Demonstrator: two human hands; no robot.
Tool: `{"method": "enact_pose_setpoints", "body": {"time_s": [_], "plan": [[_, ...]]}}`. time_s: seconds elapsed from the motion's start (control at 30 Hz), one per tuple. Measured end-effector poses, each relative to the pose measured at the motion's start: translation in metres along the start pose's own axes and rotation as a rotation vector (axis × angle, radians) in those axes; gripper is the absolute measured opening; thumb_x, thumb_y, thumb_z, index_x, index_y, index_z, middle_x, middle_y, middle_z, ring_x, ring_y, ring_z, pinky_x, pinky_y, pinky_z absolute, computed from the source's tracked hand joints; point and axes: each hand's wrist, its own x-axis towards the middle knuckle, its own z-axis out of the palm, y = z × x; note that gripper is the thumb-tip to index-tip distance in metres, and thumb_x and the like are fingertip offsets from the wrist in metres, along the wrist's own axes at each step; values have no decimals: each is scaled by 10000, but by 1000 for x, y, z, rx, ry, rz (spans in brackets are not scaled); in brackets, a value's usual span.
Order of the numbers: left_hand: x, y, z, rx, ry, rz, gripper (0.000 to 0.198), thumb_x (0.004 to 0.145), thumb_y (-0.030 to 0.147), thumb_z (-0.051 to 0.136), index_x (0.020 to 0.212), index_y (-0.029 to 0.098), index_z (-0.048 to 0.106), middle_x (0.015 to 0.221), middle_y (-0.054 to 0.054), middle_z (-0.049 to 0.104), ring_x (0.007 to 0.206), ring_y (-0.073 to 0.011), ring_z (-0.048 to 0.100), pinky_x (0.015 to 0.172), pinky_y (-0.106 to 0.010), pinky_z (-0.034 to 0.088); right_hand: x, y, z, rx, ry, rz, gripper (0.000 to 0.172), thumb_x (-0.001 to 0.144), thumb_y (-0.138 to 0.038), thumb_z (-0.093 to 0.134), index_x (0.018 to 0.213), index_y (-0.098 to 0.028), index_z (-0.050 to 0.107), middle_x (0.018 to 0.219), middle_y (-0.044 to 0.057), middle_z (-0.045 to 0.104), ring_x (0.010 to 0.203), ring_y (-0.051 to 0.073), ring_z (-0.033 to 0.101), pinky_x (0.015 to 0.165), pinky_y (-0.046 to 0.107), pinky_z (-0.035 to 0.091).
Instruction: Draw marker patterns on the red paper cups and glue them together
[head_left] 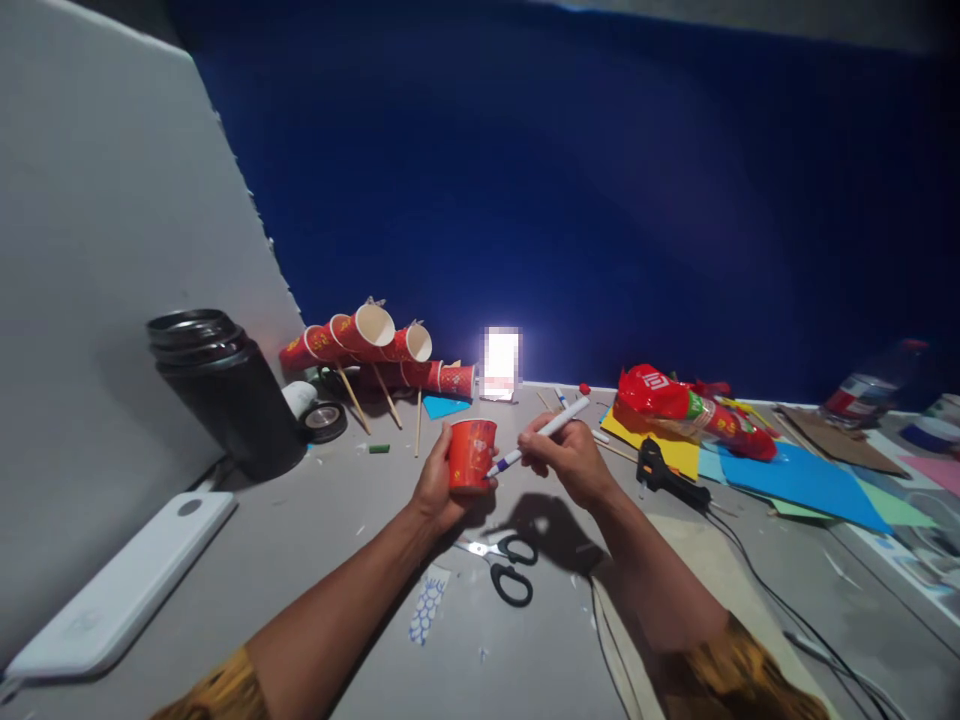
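My left hand (437, 483) is wrapped round a red paper cup (471, 452), held upright above the table with its mouth upward. In my right hand (574, 457) is a white marker (555, 422) with a purple band near its tip. The tip points at the cup's lower right side; whether it touches, I cannot tell. Below the hands lie scissors (512, 570) with black handles, their blades pointing left. A strip of paper with a blue scale pattern (430, 605) rests just left of them.
Red cups (322, 342) on sticks lean at the back left, beside a black flask (229, 400). A white power bank (124, 590) lies at left. At right are a glue gun (667, 475) with a cord, coloured paper (810, 485) and a red plastic packet (694, 410).
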Motion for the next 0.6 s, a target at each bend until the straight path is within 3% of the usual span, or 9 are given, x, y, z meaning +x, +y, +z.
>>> {"method": "enact_pose_setpoints", "body": {"time_s": [0.13, 0.3, 0.47, 0.53, 0.6], "plan": [[4, 33, -5, -67, -6, 197, 639, 999, 638, 338, 1116, 83, 632, 779, -103, 687, 613, -185, 658, 527, -309, 563, 7, 10, -7, 42, 187, -5, 334, 774, -464, 801, 728, -160, 670, 568, 7, 656, 453, 87, 482, 439, 213, 361], [5, 49, -9, -35, 1, 225, 626, 1027, 588, 287, 1128, 71, 624, 794, -117, 696, 578, -181, 644, 492, -308, 546, 11, 15, -1, 122, 174, 41, 397, 729, -517, 834, 788, -152, 689, 570, 5, 647, 447, 81, 462, 425, 208, 327], [2, 23, -8, 32, -23, 161, 576, 1002, 592, 399, 1055, 75, 646, 769, -110, 691, 587, -180, 649, 524, -302, 544, 12, 12, -1, 128, 420, -4, 555, 710, -605, 810, 1015, -151, 719, 662, 26, 702, 478, 99, 510, 437, 213, 366], [0, 6, -5, 115, -53, 91, 487, 970, 553, 519, 1027, 89, 651, 759, -94, 684, 599, -172, 651, 557, -289, 543, 11, 12, -3, 53, 417, -52, 550, 767, -598, 764, 1108, -170, 714, 795, 59, 755, 519, 119, 558, 463, 235, 408], [-3, -9, 0, 184, -105, 164, 399, 918, 503, 639, 1063, 132, 648, 802, -79, 696, 627, -162, 655, 597, -274, 540, 9, 10, -3, -56, 317, -90, 489, 834, -555, 719, 1162, -193, 716, 917, 76, 776, 561, 136, 599, 512, 265, 458]]}}
